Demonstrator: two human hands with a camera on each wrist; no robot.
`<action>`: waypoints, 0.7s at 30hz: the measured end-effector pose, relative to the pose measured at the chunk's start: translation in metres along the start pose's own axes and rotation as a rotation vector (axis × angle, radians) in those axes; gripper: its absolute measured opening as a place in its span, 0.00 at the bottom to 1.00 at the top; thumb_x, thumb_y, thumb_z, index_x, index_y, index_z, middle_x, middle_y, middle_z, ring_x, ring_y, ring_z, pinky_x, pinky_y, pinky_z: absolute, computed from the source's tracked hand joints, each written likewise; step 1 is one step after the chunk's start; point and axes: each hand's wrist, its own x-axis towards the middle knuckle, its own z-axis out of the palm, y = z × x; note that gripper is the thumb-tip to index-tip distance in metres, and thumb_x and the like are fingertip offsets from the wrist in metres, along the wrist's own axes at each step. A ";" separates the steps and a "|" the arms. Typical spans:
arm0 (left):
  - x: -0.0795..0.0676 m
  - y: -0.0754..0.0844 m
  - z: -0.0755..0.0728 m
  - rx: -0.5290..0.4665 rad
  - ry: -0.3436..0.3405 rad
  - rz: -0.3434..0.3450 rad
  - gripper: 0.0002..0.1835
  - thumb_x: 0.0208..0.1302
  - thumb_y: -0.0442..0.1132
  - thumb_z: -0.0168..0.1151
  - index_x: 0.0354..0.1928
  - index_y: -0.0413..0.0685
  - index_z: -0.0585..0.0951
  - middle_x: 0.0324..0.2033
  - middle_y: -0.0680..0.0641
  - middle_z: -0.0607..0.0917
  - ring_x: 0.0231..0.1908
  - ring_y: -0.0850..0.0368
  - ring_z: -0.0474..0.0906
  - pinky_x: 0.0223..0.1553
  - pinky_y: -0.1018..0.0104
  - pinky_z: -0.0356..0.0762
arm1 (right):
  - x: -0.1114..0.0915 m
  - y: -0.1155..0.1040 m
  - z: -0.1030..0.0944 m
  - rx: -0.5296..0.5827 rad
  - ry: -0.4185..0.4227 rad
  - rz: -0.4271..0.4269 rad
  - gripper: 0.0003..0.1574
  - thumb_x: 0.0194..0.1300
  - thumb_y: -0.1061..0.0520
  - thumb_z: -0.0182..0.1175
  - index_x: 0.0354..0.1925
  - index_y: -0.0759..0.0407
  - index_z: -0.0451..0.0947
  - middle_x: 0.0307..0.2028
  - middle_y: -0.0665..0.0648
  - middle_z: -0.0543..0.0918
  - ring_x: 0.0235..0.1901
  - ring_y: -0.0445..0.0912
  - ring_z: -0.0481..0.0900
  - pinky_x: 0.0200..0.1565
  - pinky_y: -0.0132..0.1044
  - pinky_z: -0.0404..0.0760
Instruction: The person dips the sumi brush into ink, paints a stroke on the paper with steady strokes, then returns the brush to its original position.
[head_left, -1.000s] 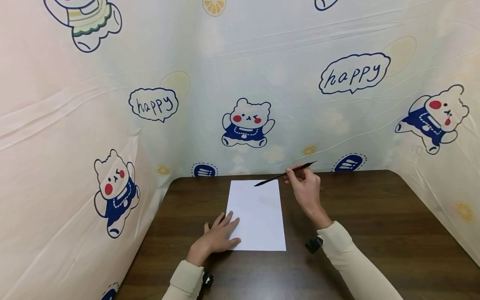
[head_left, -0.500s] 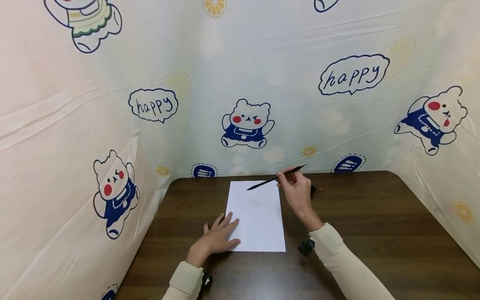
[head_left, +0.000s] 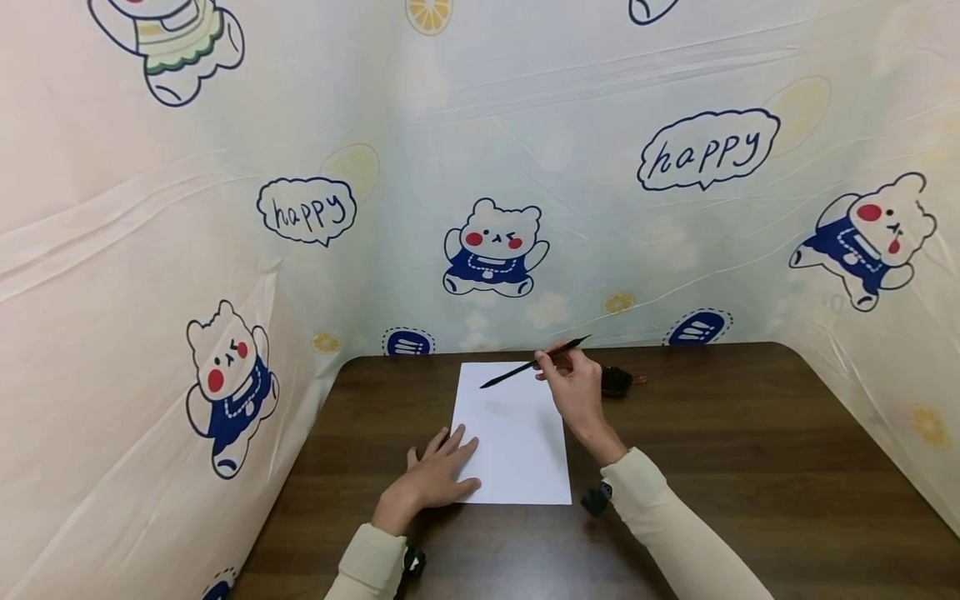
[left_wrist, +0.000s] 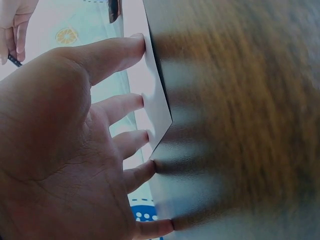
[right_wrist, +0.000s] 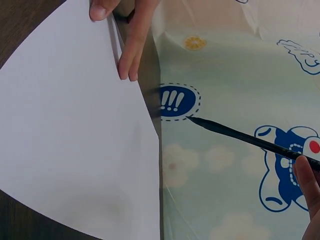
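Note:
A blank sheet of white paper (head_left: 517,450) lies on the dark wooden table. My left hand (head_left: 431,479) rests with spread fingers on its left edge; in the left wrist view, the thumb and some fingertips touch the paper while the others touch the wood. My right hand (head_left: 577,392) pinches a long, thin black pencil (head_left: 517,372) over the sheet's upper right part. Its pointed tip slants down to the left and looks raised above the paper. In the right wrist view, the pencil (right_wrist: 240,135) extends from the finger and thumb at the right edge.
Partly behind the right hand, a small black object (head_left: 617,382) with a brownish end sits near the table's back edge; its kind is unclear. A pale printed cloth (head_left: 585,250) hangs behind and beside the wooden table (head_left: 720,450).
My right hand has moved left and slightly toward me, bringing the pencil over the paper and uncovering the black object behind it. The left hand has stayed in place.

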 end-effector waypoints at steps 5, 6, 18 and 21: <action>0.000 0.000 -0.001 -0.003 0.000 0.002 0.41 0.73 0.59 0.64 0.83 0.56 0.65 0.86 0.43 0.54 0.85 0.34 0.45 0.70 0.12 0.40 | -0.001 0.001 0.008 -0.020 0.014 0.011 0.05 0.71 0.69 0.66 0.42 0.73 0.81 0.36 0.71 0.90 0.29 0.47 0.91 0.35 0.42 0.91; -0.001 0.001 -0.001 -0.002 0.000 0.002 0.41 0.73 0.59 0.64 0.83 0.56 0.65 0.86 0.43 0.54 0.85 0.34 0.45 0.70 0.12 0.40 | -0.002 0.000 0.010 -0.023 0.017 0.012 0.05 0.71 0.69 0.67 0.42 0.73 0.81 0.36 0.70 0.90 0.29 0.51 0.92 0.34 0.44 0.91; 0.000 0.002 -0.003 0.005 -0.003 -0.011 0.41 0.73 0.60 0.64 0.83 0.57 0.65 0.86 0.44 0.54 0.85 0.35 0.45 0.70 0.12 0.40 | 0.000 0.038 0.026 -0.016 0.005 0.018 0.05 0.72 0.67 0.67 0.43 0.70 0.82 0.38 0.69 0.89 0.34 0.64 0.91 0.35 0.45 0.91; 0.000 0.002 -0.002 0.006 -0.003 -0.013 0.41 0.73 0.60 0.64 0.83 0.57 0.65 0.86 0.44 0.54 0.85 0.35 0.45 0.70 0.12 0.41 | -0.001 0.044 0.027 -0.002 -0.002 0.013 0.07 0.72 0.63 0.69 0.43 0.68 0.83 0.37 0.67 0.89 0.34 0.61 0.92 0.35 0.46 0.91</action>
